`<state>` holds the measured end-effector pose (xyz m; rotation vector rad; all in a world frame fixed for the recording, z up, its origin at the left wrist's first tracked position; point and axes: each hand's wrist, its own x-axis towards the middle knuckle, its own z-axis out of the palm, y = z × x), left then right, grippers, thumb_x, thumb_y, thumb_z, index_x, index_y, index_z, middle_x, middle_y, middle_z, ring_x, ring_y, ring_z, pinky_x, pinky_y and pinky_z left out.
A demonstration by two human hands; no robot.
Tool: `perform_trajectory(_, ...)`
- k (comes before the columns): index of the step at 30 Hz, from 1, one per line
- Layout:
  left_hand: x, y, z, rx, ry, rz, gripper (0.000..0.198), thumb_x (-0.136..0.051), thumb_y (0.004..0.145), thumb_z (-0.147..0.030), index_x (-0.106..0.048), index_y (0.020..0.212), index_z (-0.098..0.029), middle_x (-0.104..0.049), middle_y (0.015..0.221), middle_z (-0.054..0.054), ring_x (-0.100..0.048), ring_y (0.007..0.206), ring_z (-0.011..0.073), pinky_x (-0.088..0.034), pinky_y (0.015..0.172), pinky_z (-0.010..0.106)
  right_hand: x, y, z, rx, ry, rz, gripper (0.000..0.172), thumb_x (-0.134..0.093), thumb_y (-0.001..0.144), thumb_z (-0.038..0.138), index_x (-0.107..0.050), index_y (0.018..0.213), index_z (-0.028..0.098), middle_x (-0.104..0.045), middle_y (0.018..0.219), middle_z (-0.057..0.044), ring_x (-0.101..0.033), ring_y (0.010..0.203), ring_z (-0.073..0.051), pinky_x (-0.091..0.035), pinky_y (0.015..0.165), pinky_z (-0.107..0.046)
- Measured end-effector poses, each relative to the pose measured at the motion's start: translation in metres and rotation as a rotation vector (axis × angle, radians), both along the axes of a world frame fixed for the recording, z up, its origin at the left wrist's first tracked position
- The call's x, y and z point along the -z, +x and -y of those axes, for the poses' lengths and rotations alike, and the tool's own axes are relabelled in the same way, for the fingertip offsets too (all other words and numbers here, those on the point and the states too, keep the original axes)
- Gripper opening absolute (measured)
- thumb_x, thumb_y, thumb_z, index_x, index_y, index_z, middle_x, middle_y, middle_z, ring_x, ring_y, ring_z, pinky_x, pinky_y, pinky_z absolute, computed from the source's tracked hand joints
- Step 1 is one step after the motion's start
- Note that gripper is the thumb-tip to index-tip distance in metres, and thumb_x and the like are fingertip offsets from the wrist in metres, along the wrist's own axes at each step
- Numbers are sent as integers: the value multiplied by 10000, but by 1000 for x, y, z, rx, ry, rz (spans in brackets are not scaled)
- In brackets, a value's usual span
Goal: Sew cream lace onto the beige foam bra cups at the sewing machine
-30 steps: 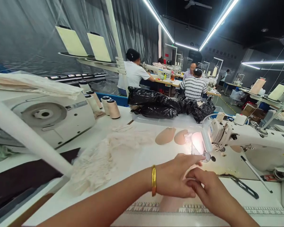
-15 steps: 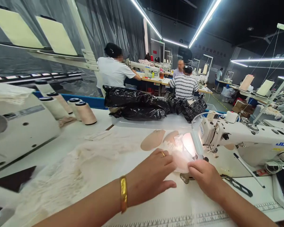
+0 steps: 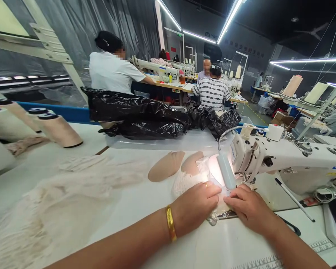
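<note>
My left hand [image 3: 195, 204], with a gold bangle and a ring, lies flat with its fingers pressed on a pale lace-edged fabric piece [image 3: 190, 178] by the needle of the white sewing machine [image 3: 285, 158]. My right hand [image 3: 249, 209] rests on the same piece just right of it, fingers stretched toward the presser foot under the bright machine lamp [image 3: 226, 171]. The fingertips of both hands nearly meet. Two tan padded cups [image 3: 165, 171] lie just beyond the fabric.
A heap of pale lace pieces [image 3: 58, 201] covers the table's left part. Thread cones [image 3: 58, 130] stand at the far left. A black plastic bag [image 3: 145, 116] lies along the table's back. Other people sit at sewing machines farther off.
Both hands have moved forward with the fabric toward the needle and now lie flat on it; the view has shifted right, off the left machine.
</note>
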<state>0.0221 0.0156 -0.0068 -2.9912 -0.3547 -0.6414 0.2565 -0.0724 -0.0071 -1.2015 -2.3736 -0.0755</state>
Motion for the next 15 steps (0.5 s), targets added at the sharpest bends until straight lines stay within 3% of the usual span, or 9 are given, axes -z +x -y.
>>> perform_trajectory(15, -3, 2, 2, -24, -105, -20, 201, -487, 975, -91, -578, 810, -162, -587, 837, 49, -496, 722, 196, -398, 668, 329, -1, -5, 5, -64, -71, -59, 345, -469, 911, -33, -652, 1062, 217, -644, 926, -45, -505, 839, -194, -454, 723, -307)
